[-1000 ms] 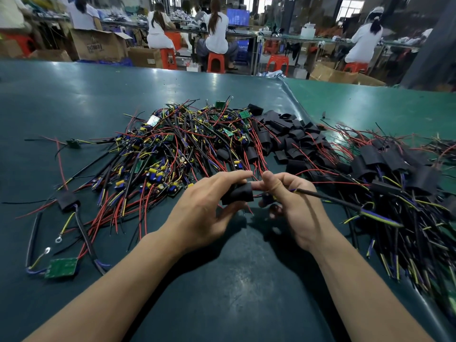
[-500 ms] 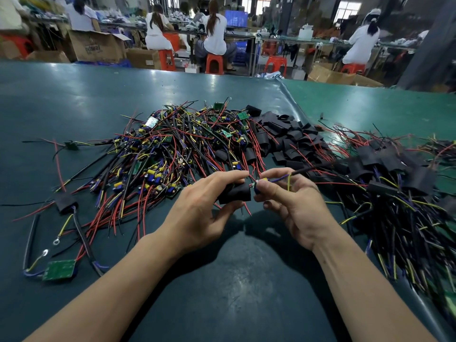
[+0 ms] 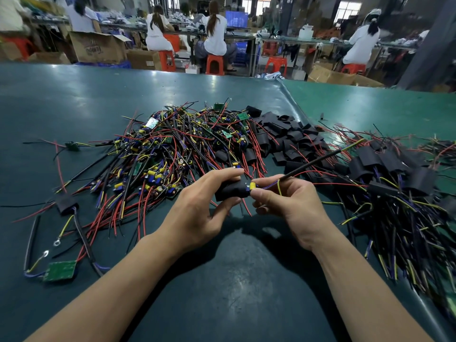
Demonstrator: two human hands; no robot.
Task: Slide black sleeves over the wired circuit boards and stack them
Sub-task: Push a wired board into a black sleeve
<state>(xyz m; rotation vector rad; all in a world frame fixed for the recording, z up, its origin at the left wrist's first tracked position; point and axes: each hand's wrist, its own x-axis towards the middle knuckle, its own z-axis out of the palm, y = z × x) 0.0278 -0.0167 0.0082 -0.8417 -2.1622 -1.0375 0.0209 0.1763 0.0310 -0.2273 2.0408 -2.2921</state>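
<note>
since the earlier frames the black cable held by the right hand (image 3: 293, 203) swings up from lying low toward the right pile to pointing up and right, and yellow and blue parts of the board now show at the sleeve mouth. left hand (image 3: 197, 208) grips the black sleeve (image 3: 230, 190) with thumb below and fingers (image 3: 222, 172) curled over the top, held above the tabletop (image 3: 229, 280) at centre. right hand fingers pinch the wired circuit board (image 3: 252, 186) at the sleeve's right opening; most of the board is hidden inside or behind the fingers, only a yellow part and a bit of blue visible. blue, yellow and red wires run from it across the right palm, and the black cable (image 3: 320, 160) sticks out up and right. behind the left hand lies the pile of unsleeved boards (image 3: 172, 149) with red, black, yellow wires. pile of empty sleeves (image 3: 291, 137) sits just right of it. stack of sleeved boards (image 3: 394, 174) is to the right, wires fanning toward the near edge. loose green board (image 3: 59, 270) with ring-terminal wires lies near left, one sleeved board (image 3: 65, 203) just above it. seated workers (image 3: 214, 33) on orange stools in the background.
</note>
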